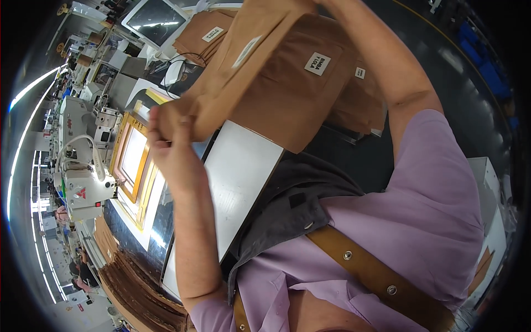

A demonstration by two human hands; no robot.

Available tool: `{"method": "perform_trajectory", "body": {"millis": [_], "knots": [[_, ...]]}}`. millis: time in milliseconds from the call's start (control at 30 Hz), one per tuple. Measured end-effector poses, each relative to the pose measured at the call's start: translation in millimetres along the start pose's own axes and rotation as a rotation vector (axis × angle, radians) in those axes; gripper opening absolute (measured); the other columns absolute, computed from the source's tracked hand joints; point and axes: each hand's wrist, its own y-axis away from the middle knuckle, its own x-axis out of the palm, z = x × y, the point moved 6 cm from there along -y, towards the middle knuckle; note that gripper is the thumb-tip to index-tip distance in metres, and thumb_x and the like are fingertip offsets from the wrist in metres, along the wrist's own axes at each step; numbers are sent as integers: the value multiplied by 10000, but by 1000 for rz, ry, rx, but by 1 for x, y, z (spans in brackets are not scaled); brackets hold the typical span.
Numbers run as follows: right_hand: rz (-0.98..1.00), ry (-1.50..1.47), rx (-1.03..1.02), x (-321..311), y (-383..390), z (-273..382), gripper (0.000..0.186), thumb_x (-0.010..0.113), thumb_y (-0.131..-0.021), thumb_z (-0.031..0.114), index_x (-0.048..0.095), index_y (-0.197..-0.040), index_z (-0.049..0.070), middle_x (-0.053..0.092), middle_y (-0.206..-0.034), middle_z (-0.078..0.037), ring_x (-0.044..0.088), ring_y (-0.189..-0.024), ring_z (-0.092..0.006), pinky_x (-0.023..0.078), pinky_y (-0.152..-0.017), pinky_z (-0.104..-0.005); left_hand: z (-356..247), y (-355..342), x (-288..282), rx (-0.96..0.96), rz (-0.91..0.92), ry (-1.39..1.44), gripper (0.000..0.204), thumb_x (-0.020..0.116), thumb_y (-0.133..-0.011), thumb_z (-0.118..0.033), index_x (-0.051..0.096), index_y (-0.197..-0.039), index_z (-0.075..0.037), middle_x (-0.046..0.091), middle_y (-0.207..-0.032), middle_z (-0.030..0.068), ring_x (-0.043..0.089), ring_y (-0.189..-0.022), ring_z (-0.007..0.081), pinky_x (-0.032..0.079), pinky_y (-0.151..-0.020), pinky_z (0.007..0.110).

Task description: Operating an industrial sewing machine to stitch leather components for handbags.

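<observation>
A factory floor, curved by the lens, with rows of machines receding at the left under a long strip light. A white tabletop (238, 177) in the middle, edged by a dark glossy panel; yellow-framed templates (133, 160) lying just beside it at the left. A white sewing machine (83, 182) further left. Stacked brown pieces (138, 288) low at the left edge; a monitor (152, 19) at the top. More tan garments (202, 36) with white labels piled behind.

Tan fabric piece (276, 83) held up over the tabletop, draped, white labels showing, blocking much of the far table. Left hand (168, 124) raised, fingers pinched on the fabric's left corner. Right arm lifted high across the top; right hand out of frame, grip not visible.
</observation>
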Motion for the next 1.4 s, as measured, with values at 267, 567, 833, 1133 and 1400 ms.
{"method": "perform_trajectory", "body": {"millis": [267, 567, 833, 1133, 1400], "knots": [[59, 846, 263, -71, 64, -76, 760, 836, -792, 353, 551, -1416, 28, 601, -1404, -209, 588, -1273, -375, 477, -1073, -434, 78, 107, 70, -655, 519, -90, 773, 707, -938, -15, 249, -1555, 66, 533, -1404, 210, 718, -917, 180, 577, -872, 298], [178, 383, -57, 102, 37, 9, 377, 729, -932, 260, 690, -1254, 69, 704, -1202, -103, 678, -1052, -217, 540, -932, -339, 56, 46, -1, 36, 369, -584, 193, 722, -877, -18, 705, -1068, -33, 644, -840, 13, 583, -715, 107, 472, -680, 264], [388, 360, -230, 261, -35, 57, 301, 699, -919, 257, 723, -1164, 84, 716, -1155, -115, 683, -1067, -285, 541, -889, -406, 64, 37, -17, 687, 472, -850, 173, 764, -762, -43, 727, -927, -81, 642, -763, 6, 618, -677, 202, 426, -616, 343], [634, 686, -311, 342, -130, 45, 350, 754, -868, 178, 736, -1215, 134, 719, -1231, -93, 667, -1144, -286, 527, -959, -401, 73, 29, -27, 611, 496, -743, 163, 750, -773, -25, 730, -926, -79, 615, -736, 13, 597, -653, 195, 434, -614, 350], [933, 616, -177, 351, -134, 50, 612, 842, -787, 153, 660, -1371, 190, 682, -1297, -119, 647, -1132, -276, 521, -965, -405, 74, 27, -28, 586, 484, -720, 157, 757, -766, -30, 730, -912, -80, 608, -734, 18, 600, -667, 191, 457, -650, 337]]}}
